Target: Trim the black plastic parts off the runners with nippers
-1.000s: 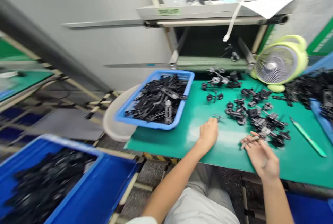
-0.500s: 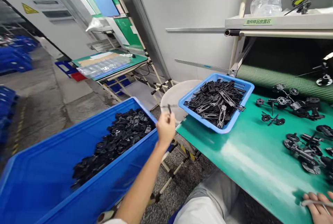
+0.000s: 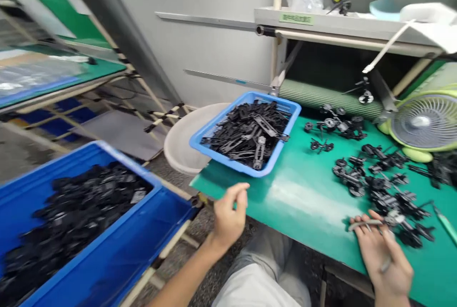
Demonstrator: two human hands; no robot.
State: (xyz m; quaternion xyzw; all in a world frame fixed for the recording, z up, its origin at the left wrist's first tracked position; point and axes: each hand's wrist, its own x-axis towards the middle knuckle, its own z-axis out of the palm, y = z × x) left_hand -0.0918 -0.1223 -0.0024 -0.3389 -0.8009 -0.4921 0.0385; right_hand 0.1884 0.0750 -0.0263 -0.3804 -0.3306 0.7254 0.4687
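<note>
My left hand (image 3: 228, 216) hangs at the front edge of the green mat (image 3: 307, 193), near the corner of the large blue bin (image 3: 124, 162). Its fingers are curled apart, and nothing shows in them. My right hand (image 3: 380, 250) grips a slim grey rod (image 3: 364, 224) at the mat's front edge. It is close beside a heap of black plastic wheel-and-axle assemblies (image 3: 387, 197). The bin is full of loose black plastic parts (image 3: 82, 207). A blue basket (image 3: 217, 123) of flat black pieces (image 3: 246, 135) stands on the mat's left end.
A beige round tub (image 3: 174, 147) stands behind the basket. Further black assemblies (image 3: 335, 124) lie at the mat's back, below a shelf (image 3: 321, 19). A fan (image 3: 419, 121) stands at the right, with a green-handled tool (image 3: 446, 223) at the mat's right edge.
My left hand has come back from above the blue bin to the mat's edge, and the small dark piece it held no longer shows. The view has swung back rightward.
</note>
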